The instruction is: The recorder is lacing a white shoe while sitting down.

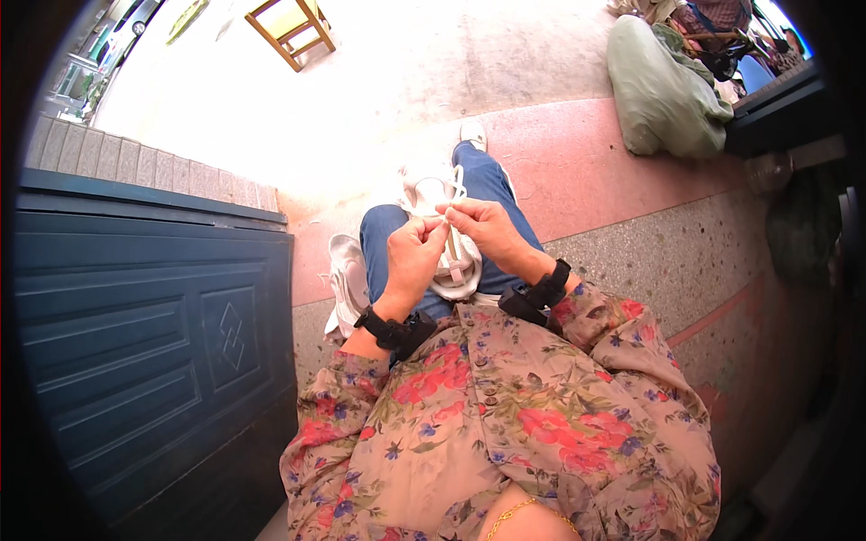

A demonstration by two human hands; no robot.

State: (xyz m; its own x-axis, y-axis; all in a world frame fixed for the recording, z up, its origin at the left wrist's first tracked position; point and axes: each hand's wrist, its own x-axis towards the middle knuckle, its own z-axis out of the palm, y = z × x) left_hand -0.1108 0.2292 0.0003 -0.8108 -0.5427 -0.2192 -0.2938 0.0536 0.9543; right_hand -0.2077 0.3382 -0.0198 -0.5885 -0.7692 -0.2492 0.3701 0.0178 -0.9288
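Observation:
A white shoe (pixel 458 270) lies across my lap between my thighs, partly covered by my hands. Over it, my left hand (pixel 416 259) is closed in a pinch, its fingertips meeting those of my right hand. My right hand (pixel 490 232) also pinches, thumb and forefinger pressed together on a white shoelace (pixel 459 183), which loops up beyond the fingers. Both hands seem to grip this lace, though the exact spot between the fingertips is small and overexposed. A second white shoe (pixel 346 270) stands beside my left leg.
At my left is a blue panelled door (pixel 153 316), with a tiled ledge (pixel 135 167) beyond it. A wooden chair (pixel 293 32) stands far ahead on the bright ground. A full pale green sack (pixel 663 90) sits at the far right, near piled belongings.

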